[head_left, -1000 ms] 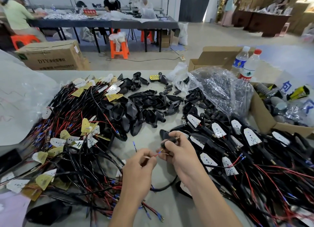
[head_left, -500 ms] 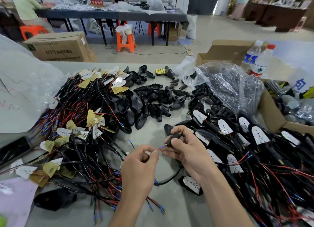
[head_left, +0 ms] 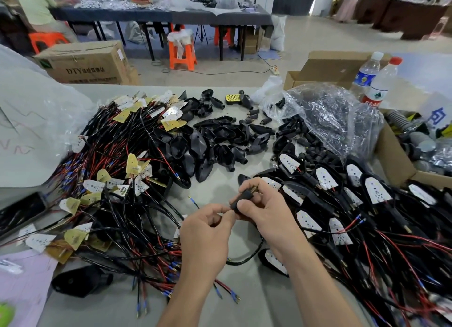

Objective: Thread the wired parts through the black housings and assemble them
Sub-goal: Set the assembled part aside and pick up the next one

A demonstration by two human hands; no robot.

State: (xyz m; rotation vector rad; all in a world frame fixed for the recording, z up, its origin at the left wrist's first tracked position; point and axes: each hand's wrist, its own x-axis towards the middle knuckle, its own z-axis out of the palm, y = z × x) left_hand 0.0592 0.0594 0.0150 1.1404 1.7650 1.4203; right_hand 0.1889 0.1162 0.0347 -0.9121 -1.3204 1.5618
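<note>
Black housing (head_left: 245, 199) | gripped in curled right fingers (head_left: 247, 207) | left fingers (head_left: 223, 213) pinch its lower end

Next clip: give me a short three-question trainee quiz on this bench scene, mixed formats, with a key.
1. True or false: the right hand grips a small black sleeve with a brass tip.
2. The loose heap of empty black housings lies: A) on the table, beyond that hand; B) inside a cardboard box; C) on an orange stool.
3. How many capped water bottles stand behind the clear plastic bag?
Key: 1 true; 2 A; 3 two.
</note>
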